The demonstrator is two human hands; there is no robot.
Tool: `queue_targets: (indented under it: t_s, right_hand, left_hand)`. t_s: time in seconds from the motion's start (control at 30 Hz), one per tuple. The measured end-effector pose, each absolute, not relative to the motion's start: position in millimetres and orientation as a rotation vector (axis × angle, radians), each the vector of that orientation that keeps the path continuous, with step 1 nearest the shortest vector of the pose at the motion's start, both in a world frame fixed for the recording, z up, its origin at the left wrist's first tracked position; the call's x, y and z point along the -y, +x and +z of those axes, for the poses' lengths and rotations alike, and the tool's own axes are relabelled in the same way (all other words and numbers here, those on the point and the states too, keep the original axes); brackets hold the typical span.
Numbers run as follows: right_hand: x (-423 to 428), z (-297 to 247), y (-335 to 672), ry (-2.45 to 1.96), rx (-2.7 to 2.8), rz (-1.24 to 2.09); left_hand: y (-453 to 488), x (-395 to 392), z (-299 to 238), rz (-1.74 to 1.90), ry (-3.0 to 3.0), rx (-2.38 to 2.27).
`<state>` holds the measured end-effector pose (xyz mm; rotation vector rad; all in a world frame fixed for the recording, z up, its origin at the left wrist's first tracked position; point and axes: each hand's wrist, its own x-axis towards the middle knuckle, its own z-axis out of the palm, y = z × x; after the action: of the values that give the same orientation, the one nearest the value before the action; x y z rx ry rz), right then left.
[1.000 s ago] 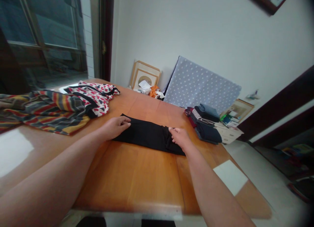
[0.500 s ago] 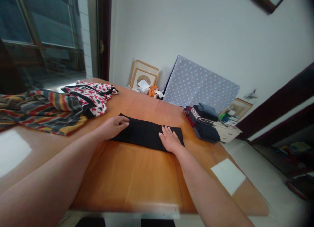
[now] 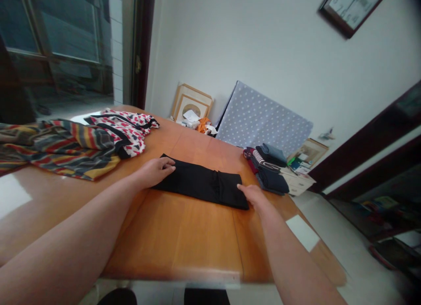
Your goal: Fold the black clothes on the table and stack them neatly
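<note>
A black garment (image 3: pixel 204 184), folded into a long narrow strip, lies across the middle of the wooden table (image 3: pixel 184 239). My left hand (image 3: pixel 154 171) rests on its left end with the fingers curled down onto the cloth. At the strip's right end my right hand (image 3: pixel 255 195) touches the edge, fingers together; whether they pinch the fabric does not show.
A striped multicoloured cloth (image 3: pixel 62 149) and a red-and-white patterned garment (image 3: pixel 126 129) lie at the table's left. A stack of folded dark clothes (image 3: pixel 268 166) sits at the far right beside papers (image 3: pixel 297 182). Picture frames (image 3: pixel 190 103) and a dotted board (image 3: pixel 263 120) lean on the wall.
My right hand slid from the middle of the black strip out to its right end. The left hand stayed in place on the left end.
</note>
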<state>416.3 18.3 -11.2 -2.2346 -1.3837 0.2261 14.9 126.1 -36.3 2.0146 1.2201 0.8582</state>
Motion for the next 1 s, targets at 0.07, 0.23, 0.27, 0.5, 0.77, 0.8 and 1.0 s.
queue_targets:
  t_s: [0.07, 0.23, 0.27, 0.5, 0.77, 0.8, 1.0]
  right_hand:
    - [-15, -13, 409, -2.238, 1.328, 0.271]
    - [-14, -8, 395, -2.204, 1.224, 0.362]
    - [-16, -5, 393, -2.19, 1.213, 0.371]
    - [-40, 31, 377, -2.172, 1.37, 0.185]
    - [-69, 65, 311, -2.155, 1.789, -0.059]
    - [-72, 64, 301, -2.142, 1.824, -0.055]
    - [-89, 43, 256, -2.191, 1.939, -0.015]
  left_hand:
    - [15, -127, -38, 0.867, 2.023, -1.219]
    - [13, -129, -39, 0.874, 2.058, -1.208]
    - [13, -129, -39, 0.871, 2.063, -1.204]
    - [12, -133, -44, 0.876, 2.075, -1.195]
    - [11, -134, -47, 0.895, 2.079, -1.179]
    - [11, -135, -48, 0.886, 2.079, -1.194]
    - [12, -134, -46, 0.894, 2.106, -1.224]
